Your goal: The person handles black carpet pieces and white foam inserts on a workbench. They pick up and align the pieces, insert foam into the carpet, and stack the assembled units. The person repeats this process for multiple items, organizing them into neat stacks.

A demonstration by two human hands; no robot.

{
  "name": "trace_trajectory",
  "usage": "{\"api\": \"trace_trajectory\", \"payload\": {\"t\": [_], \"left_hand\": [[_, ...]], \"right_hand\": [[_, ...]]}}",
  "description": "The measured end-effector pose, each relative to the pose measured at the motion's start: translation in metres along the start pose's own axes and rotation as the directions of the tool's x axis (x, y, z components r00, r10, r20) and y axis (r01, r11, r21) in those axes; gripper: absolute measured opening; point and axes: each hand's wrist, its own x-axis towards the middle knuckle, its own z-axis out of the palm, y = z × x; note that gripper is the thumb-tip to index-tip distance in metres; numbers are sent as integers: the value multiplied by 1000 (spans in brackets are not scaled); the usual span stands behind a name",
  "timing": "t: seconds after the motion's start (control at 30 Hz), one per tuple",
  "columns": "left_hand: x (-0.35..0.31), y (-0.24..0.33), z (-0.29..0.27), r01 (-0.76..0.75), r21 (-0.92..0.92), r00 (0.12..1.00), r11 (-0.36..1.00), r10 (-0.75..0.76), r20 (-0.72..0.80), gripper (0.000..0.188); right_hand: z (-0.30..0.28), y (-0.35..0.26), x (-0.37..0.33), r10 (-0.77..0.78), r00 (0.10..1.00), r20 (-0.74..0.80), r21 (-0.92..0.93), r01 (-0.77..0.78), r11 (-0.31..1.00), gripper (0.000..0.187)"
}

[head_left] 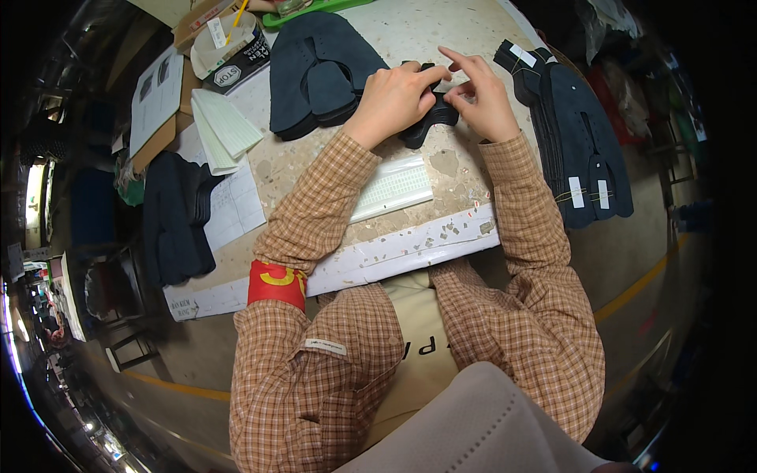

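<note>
At the far middle of the table, a small stack of dark, curved cut pieces (432,120) lies between my hands. My left hand (394,102) comes from the left with bent fingers over the stack's upper left, thumb and index closing on it; part of the grip is hidden. On the other side, my right hand (485,101) has its fingers apart, index stretched upward and thumb near the pieces. Just left of my left hand sits a larger stack of dark shoe-upper-shaped pieces (323,75) with an opening in the middle.
Tied dark bundles (587,146) with white tags line the table's right edge. Another dark stack (177,217) hangs near the left edge. A printed chart (394,188) lies on the worn table (323,225) before me. Folded pale sheets (221,130), a round container (229,55) and a green tray (315,9) stand farther off.
</note>
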Motion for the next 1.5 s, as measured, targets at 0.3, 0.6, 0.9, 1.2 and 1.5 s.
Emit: {"api": "trace_trajectory", "payload": {"t": [0.3, 0.6, 0.9, 1.2, 1.5], "left_hand": [[-4, 8, -1, -5, 31, 1000, 1000, 5, 15, 35], [-1, 5, 0, 9, -6, 1000, 1000, -9, -24, 25], [-5, 10, 0, 8, 63, 1000, 998, -9, 13, 32], [-2, 6, -2, 24, -20, 1000, 1000, -24, 3, 24], [-3, 8, 1, -11, 15, 1000, 1000, 11, -19, 31]], "right_hand": [[10, 2, 1, -102, 995, -16, -279, 94, 956, 64], [-4, 9, 5, -13, 995, -99, -19, 12, 1000, 55], [10, 11, -1, -16, 999, -41, -118, 11, 993, 54], [-10, 3, 6, 13, 1000, -16, 29, -13, 999, 77], [10, -4, 3, -95, 990, 102, -141, 109, 984, 87]]}}
